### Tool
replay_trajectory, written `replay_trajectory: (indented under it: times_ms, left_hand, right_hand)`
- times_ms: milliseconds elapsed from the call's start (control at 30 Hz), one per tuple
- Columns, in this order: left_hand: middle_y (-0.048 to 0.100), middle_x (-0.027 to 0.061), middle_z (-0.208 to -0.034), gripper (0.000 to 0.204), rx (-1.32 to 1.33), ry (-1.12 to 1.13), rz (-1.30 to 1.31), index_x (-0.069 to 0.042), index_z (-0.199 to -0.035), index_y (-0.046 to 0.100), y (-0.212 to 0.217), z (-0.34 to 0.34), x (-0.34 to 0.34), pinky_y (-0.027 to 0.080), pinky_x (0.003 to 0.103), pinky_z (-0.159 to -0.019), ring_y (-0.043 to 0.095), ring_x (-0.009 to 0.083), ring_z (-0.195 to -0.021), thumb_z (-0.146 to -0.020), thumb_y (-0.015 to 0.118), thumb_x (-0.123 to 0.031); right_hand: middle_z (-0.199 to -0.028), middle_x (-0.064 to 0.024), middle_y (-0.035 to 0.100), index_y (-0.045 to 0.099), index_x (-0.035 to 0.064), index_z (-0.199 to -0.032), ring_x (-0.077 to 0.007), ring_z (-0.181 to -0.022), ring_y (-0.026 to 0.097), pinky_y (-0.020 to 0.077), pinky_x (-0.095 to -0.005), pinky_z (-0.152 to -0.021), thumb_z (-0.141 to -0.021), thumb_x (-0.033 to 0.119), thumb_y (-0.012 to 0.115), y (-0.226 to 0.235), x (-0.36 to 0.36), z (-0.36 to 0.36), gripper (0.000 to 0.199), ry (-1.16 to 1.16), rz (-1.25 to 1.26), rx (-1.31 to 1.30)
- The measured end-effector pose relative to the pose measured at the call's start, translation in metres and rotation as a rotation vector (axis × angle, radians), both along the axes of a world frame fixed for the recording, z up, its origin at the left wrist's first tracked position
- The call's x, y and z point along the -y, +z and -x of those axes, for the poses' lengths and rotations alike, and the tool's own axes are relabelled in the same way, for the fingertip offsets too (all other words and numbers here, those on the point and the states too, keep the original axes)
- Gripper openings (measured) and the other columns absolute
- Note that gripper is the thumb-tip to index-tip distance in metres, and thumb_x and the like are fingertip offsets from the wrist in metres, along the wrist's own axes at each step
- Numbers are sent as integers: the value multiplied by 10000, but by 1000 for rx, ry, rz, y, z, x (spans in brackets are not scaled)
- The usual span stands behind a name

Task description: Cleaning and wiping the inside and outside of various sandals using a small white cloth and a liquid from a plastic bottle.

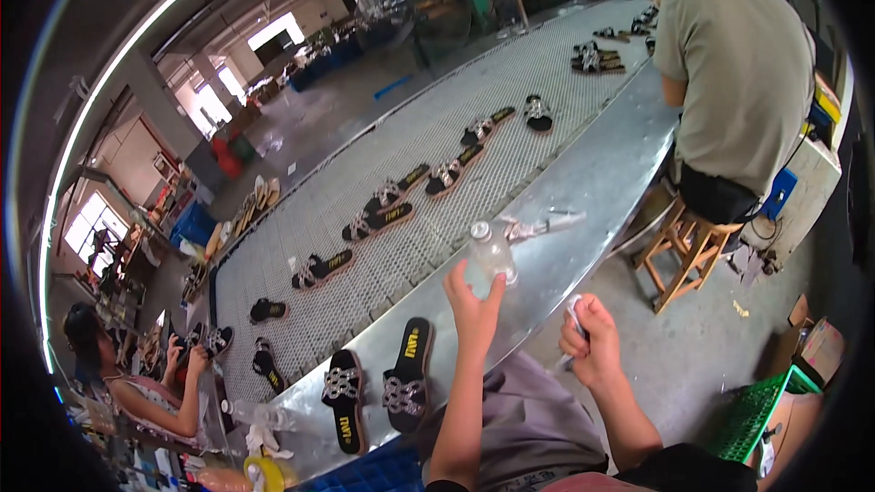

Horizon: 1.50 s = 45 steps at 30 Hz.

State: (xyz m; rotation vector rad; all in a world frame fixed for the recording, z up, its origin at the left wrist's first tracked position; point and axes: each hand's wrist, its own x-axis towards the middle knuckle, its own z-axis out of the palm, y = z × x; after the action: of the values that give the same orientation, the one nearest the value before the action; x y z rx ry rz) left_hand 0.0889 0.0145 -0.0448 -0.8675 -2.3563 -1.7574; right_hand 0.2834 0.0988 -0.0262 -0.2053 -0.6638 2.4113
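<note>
My left hand [474, 302] is at the near side of a clear plastic bottle [493, 253] with a pale cap, its fingers apart. Whether the fingertips touch the bottle's lower end, I cannot tell. Closed in a fist, my right hand [594, 339] grips a white cloth [572, 312], which shows at both ends of the fist, out over the table's edge. Left of my left arm, a pair of black slide sandals lies on the metal ledge: one sandal [409, 366] and its mate [344, 401], both with silvery woven straps.
Beyond the metal ledge [583, 173], a mesh conveyor [437, 219] carries several similar sandals [378, 219]. Crumpled clear plastic [545, 224] lies beside the bottle. A person sits on a wooden stool [684, 255] at right; another person [146, 392] handles sandals at left. A green crate [766, 419] stands at lower right.
</note>
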Motion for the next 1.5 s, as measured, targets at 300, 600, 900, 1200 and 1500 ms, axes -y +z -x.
replay_trajectory:
  times_ms: [300,600,900,1200,1500]
  left_hand:
    - [656,187,-1236,727,211,-80,-157,3,-1308,527,5,21,-47,508,404,-971,652,295,-1112,-777,917,-304]
    - [721,149,-1113,631,198,-542,307,-6,-1233,573,62,-93,53,544,386,-894,707,246,-1014,-786,898,-311]
    - [699,97,-1148,642,740,-766,402,-24,-1309,564,9,-124,107,520,336,-922,658,167,-1034,-812,887,-270]
    - [668,79,-1113,600,1332,-846,312,-18,-1353,530,3,-149,119,516,336,-931,643,165,-1022,-887,821,-259]
    - [680,127,-1096,685,1624,-869,281,18,-1389,500,0,-155,121,558,344,-837,689,206,-965,-915,784,-386]
  right_hand:
    - [-881,-50,675,662,9,-1092,-48,-487,334,258,-242,-472,-1068,160,587,-4,-2,-30,170,-64,-72,254]
    - [-946,-31,687,679,-9,-1267,-43,-547,379,293,-230,-495,-1042,127,636,-5,7,-48,266,-6,-123,491]
    - [-920,-24,627,715,-32,-1199,-48,-547,392,292,-242,-495,-1045,46,585,-44,36,-85,216,51,-306,625]
    - [-949,28,668,736,59,-1264,-29,-640,423,330,-230,-540,-1039,108,639,-48,29,-112,250,230,-294,715]
    - [-950,-7,651,705,-7,-1266,-33,-580,347,262,-237,-502,-1052,90,601,-41,31,-124,256,245,-258,750]
